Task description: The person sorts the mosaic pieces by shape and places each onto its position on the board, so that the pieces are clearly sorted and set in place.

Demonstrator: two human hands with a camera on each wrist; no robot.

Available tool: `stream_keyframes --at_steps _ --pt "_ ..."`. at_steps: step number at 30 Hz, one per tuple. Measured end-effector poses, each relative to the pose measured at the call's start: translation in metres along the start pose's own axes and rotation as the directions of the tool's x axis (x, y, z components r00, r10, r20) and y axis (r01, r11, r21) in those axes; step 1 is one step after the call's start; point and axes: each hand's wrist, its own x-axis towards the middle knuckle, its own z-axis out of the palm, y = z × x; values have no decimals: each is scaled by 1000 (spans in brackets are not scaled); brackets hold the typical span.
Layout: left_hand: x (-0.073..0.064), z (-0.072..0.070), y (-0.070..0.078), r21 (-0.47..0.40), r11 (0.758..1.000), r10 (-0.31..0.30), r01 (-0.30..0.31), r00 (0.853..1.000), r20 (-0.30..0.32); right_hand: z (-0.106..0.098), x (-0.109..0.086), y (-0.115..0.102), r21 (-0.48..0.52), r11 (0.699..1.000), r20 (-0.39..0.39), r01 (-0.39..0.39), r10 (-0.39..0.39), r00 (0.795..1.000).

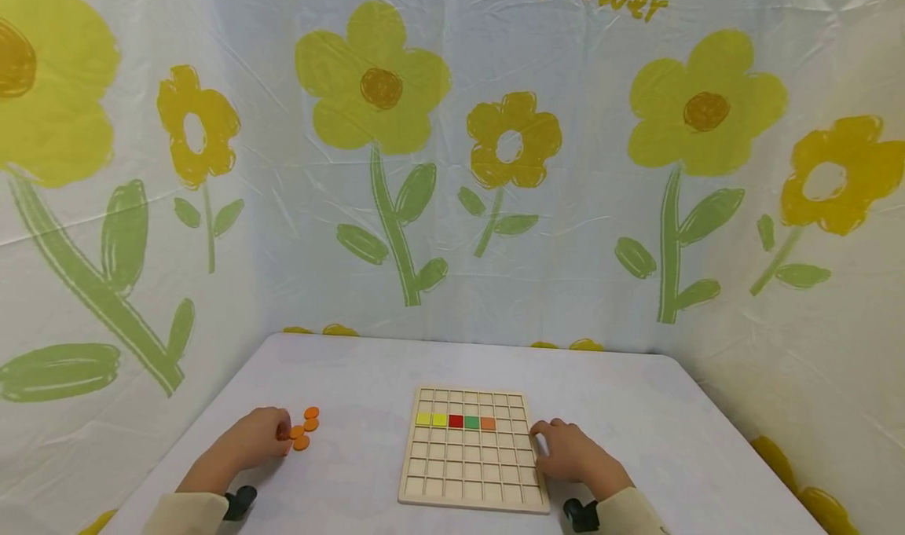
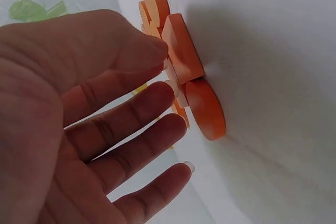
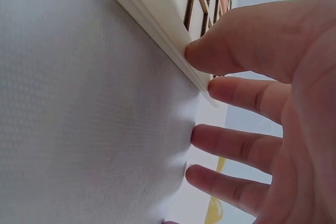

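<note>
At the table's left side, my left hand [image 1: 265, 433] is beside several orange round pieces [image 1: 312, 413]. In the left wrist view, the thumb and index fingertips are at the near side of an orange square tile [image 2: 182, 48]; the other fingers extend loosely. An orange disc [image 2: 206, 109] lies against that tile. A wooden grid board [image 1: 474, 472] lies at the table's middle. My right hand [image 1: 568, 448] is at its right edge; in the right wrist view, the thumb touches the board's rim [image 3: 157, 35], with the fingers spread and nothing between them.
One row of the board carries two yellow tiles [image 1: 431, 419], a red tile [image 1: 456, 422], a green tile [image 1: 471, 423] and an orange tile [image 1: 488, 423]. The white table [image 1: 339, 370] meets a flower-printed cloth [image 1: 566, 268] at its back and sides.
</note>
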Motion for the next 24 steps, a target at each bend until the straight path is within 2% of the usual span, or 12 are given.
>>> stream_keyframes --at_steps 6,13,24 --pt "-1 1 -1 -13 1000 13 -13 1000 -4 1 1 1 4 1000 2 -1 1 1000" --pt "-3 2 1 -62 998 -8 10 1000 30 1 0 2 11 1000 -8 11 -11 1000" --pt "-8 -1 0 -91 996 18 -12 998 56 4 1 3 13 1000 -17 16 -16 1000"
